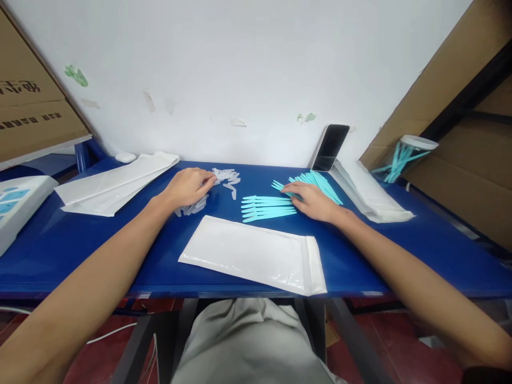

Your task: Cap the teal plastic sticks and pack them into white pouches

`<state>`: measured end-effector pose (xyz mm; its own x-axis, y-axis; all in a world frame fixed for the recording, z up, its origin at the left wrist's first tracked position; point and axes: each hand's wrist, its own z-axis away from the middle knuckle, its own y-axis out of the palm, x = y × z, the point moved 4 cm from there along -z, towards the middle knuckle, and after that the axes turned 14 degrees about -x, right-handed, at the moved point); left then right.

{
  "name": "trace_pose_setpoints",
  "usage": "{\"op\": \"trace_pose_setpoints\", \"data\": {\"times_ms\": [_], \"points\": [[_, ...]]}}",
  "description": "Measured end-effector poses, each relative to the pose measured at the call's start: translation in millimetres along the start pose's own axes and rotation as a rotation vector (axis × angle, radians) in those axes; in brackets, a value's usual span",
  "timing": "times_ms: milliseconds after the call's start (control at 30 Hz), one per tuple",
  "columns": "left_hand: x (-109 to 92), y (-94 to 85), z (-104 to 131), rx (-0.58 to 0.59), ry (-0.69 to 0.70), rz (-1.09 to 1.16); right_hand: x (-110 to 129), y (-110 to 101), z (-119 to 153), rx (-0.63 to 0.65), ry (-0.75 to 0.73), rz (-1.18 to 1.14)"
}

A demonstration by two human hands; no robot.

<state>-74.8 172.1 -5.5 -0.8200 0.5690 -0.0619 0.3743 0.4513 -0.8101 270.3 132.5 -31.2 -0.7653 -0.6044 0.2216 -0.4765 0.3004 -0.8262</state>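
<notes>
My left hand (pixel 191 186) is at the pile of small clear plastic blade covers (pixel 227 175). Its fingers are bent in a pinch at the pile's left edge, seemingly on a cover. More covers (pixel 194 207) lie under and below this hand. My right hand (pixel 310 200) is over turquoise eyebrow razors, thumb and fingers around a few razors (pixel 277 185) whose ends stick out to the left. Behind it lies a loose heap of razors (pixel 320 184). A neat row of several razors (pixel 268 208) lies left of the hand, handles partly overlapping.
A white padded mailer (pixel 252 253) lies at the front of the blue table (pixel 160 261). More white bags lie at left (pixel 120 184) and right (pixel 372 192). A phone (pixel 330 148) leans on the wall. A clear jar of turquoise sticks (pixel 402 159) stands at right, a white device (pixel 22 205) at left.
</notes>
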Motion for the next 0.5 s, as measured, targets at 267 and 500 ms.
{"op": "trace_pose_setpoints", "data": {"times_ms": [267,500], "points": [[-2.0,-0.1,0.1,0.001,0.004,0.007,-7.5,-2.4,-0.3,0.011,0.122,0.130],[-4.1,0.4,-0.8,-0.004,0.039,0.002,-6.0,1.7,-5.3,0.030,0.157,0.144]]}}
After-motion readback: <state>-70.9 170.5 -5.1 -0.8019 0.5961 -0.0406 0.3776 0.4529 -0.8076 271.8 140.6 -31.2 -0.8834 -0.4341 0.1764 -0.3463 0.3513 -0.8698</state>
